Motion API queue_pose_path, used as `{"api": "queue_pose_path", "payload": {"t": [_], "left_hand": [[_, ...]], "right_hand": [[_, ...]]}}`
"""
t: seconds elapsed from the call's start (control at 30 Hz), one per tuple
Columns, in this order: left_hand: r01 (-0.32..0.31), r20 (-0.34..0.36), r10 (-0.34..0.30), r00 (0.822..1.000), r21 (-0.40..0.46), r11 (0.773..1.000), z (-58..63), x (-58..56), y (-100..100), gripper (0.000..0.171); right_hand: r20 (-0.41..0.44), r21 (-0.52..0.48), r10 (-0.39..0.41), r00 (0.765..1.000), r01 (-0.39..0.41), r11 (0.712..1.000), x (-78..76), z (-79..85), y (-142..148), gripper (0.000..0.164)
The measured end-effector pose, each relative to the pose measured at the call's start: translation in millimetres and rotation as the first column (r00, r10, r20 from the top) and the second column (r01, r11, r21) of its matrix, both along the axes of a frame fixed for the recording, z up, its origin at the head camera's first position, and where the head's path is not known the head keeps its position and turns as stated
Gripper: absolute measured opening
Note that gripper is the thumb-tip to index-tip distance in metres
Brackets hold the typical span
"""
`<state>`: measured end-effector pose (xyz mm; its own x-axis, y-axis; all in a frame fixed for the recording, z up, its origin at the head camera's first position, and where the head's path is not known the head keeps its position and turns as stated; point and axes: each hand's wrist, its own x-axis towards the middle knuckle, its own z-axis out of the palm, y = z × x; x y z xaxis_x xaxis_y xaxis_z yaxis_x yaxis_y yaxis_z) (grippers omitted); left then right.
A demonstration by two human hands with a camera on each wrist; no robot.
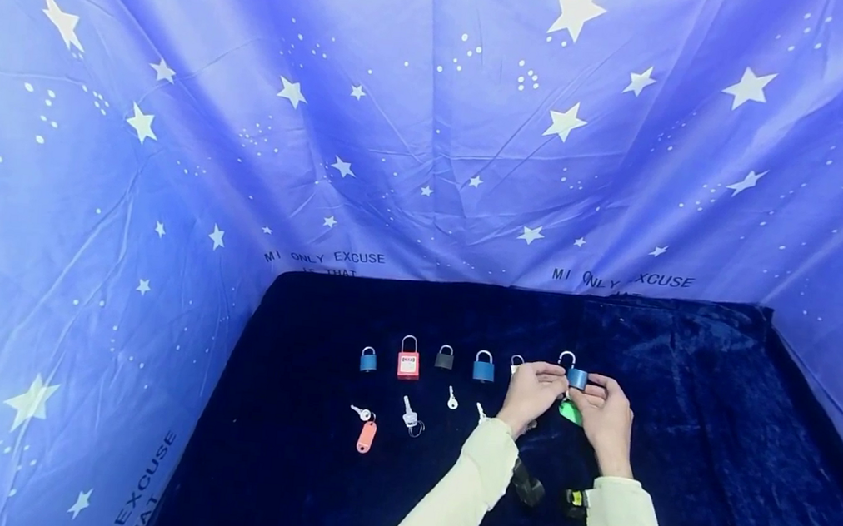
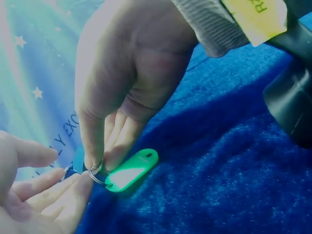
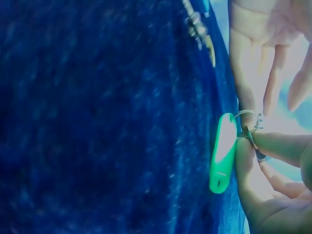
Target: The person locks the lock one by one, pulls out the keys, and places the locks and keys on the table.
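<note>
A blue padlock [image 1: 577, 378] with its shackle swung open is between both hands. My right hand [image 1: 607, 421] pinches a small key [image 3: 251, 138] by its head between thumb and finger, close under the padlock. From the key's ring [image 2: 95, 176] hangs a green tag [image 2: 131, 170], also in the head view. My left hand [image 1: 533, 394] is on the padlock's left side; its straight fingers [image 2: 66, 195] reach the key ring, while its thumb stands apart from them. The key's blade is hidden by the fingers.
A row of closed padlocks lies to the left: small blue [image 1: 368, 361], red [image 1: 408, 365], dark [image 1: 445, 358] and larger blue [image 1: 483, 369]. Before them lie several keys, one with an orange tag [image 1: 366, 437]. A starry curtain [image 1: 433, 130] surrounds the dark blue cloth [image 1: 282, 485].
</note>
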<state>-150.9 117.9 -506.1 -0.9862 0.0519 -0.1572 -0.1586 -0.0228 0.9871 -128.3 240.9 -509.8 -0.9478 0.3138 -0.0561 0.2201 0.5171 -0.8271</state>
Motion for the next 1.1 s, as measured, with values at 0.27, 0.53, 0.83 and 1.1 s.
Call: {"api": "queue_pose_path", "payload": {"t": [0.27, 0.53, 0.83, 1.1], "left_hand": [[-0.047, -0.033, 0.053, 0.998, 0.141, 0.989, 0.5, -2.9, -3, 0.017], [-0.073, -0.022, 0.081, 0.996, 0.25, 0.965, 1.2, -2.6, -13, 0.01], [-0.028, -0.015, 0.032, 0.999, 0.221, 0.975, -6.0, -8.5, -31, 0.022], [-0.002, -0.023, 0.007, 1.0, 0.207, 0.978, -6.5, -7.0, -44, 0.023]], "right_hand": [[-0.059, -0.217, -0.019, 0.998, 0.006, 0.976, 2.7, 7.4, -8, 0.046], [-0.082, -0.305, -0.01, 0.997, -0.015, 0.952, 11.0, 18.0, -17, 0.047], [-0.077, -0.377, 0.034, 0.996, -0.061, 0.924, 17.9, 21.3, -28, 0.046], [-0.071, -0.407, 0.061, 0.996, -0.085, 0.91, 21.8, 20.9, -34, 0.046]]}}
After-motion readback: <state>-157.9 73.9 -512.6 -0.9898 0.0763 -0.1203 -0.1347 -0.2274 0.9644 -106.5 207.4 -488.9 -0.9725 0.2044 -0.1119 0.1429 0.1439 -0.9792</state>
